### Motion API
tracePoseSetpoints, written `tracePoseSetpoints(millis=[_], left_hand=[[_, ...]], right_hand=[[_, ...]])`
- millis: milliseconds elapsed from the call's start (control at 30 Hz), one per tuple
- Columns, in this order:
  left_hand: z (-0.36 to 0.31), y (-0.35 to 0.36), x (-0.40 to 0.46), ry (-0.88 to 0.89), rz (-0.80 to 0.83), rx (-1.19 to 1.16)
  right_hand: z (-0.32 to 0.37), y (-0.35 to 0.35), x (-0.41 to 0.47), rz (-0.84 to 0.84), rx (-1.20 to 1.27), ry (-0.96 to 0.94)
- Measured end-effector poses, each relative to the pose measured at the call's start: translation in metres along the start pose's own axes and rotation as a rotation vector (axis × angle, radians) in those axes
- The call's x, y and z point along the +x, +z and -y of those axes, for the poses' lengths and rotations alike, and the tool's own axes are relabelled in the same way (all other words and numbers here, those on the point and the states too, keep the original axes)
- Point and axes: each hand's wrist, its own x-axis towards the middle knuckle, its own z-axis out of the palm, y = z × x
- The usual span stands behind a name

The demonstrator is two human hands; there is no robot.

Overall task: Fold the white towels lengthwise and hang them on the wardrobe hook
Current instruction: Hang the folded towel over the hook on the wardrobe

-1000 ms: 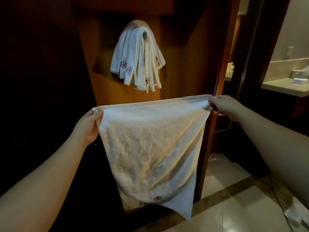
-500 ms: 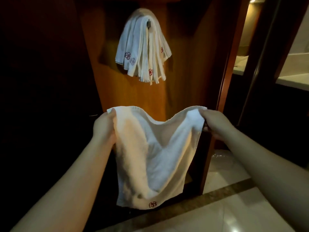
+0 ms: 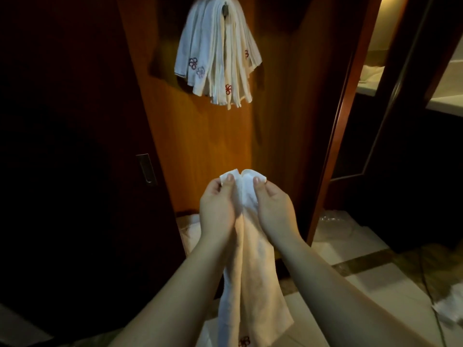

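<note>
Wardrobe [image 3: 200, 136] | left hand [image 3: 217, 209], right hand [image 3: 273, 209] pinch towel [image 3: 250, 271] corners together

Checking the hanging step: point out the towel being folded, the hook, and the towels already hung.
held towel [image 3: 253, 284], head view, on its hanging middle.
hook [image 3: 225, 8], head view, on the dark metal tip.
hung towels [image 3: 213, 58], head view, on the draped folds.

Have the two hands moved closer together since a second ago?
Yes. The left hand and right hand came together, now meeting before the orange-brown wooden wardrobe panel, folding the white terry towel.
</note>
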Motion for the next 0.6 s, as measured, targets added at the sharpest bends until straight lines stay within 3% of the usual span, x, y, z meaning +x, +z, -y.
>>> tracePoseSetpoints(millis=[300, 467, 600], left_hand=[[0.001, 0.003, -0.016, 0.117, 0.173, 0.085], [0.003, 0.0, -0.026, 0.001, 0.304, 0.062], [0.003, 0.001, -0.03, 0.041, 0.384, 0.004]], right_hand=[[0.001, -0.001, -0.011, -0.022, 0.017, -0.101], [0.0, -0.006, -0.008, 0.04, 0.052, -0.083], [0.001, -0.007, -0.008, 0.054, 0.078, -0.095]])
